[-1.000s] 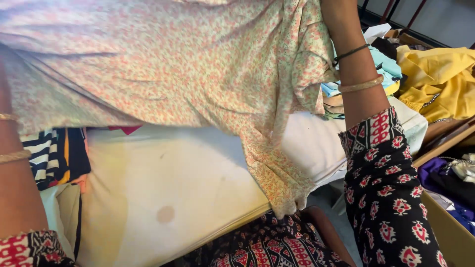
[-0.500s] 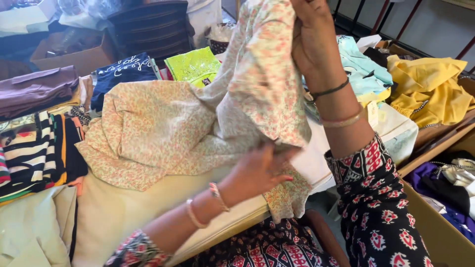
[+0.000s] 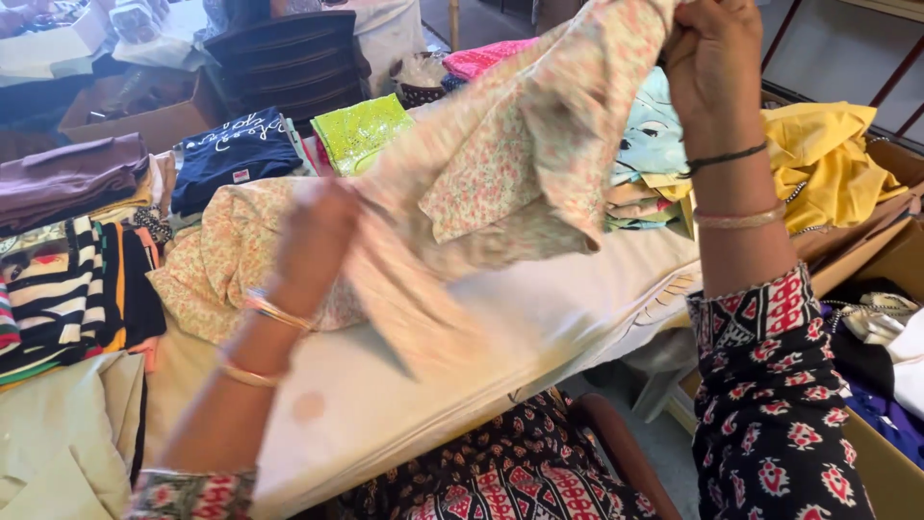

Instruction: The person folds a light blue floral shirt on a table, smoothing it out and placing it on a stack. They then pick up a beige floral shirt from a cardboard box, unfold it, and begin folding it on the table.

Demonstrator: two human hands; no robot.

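A pale floral-print garment (image 3: 500, 173) hangs stretched between my two hands over a white padded table (image 3: 539, 318). My right hand (image 3: 712, 67) is raised high at the upper right and grips one end of the cloth. My left hand (image 3: 313, 236), blurred with motion, holds the cloth lower down at centre left. The garment's far part lies bunched on the table at the left. Both wrists carry bangles, and my sleeves are dark with a red and white print.
Folded clothes ring the table: striped pieces (image 3: 58, 299) and a maroon pile (image 3: 67, 173) at the left, a navy shirt (image 3: 231, 154), a lime green packet (image 3: 361, 130), a yellow garment (image 3: 828, 164) at the right. Cardboard boxes (image 3: 895, 270) stand at the right edge.
The garment was spread wide before the camera and has come down. My left hand moved up along the cloth from the table's front edge; my right hand stays raised with its end.
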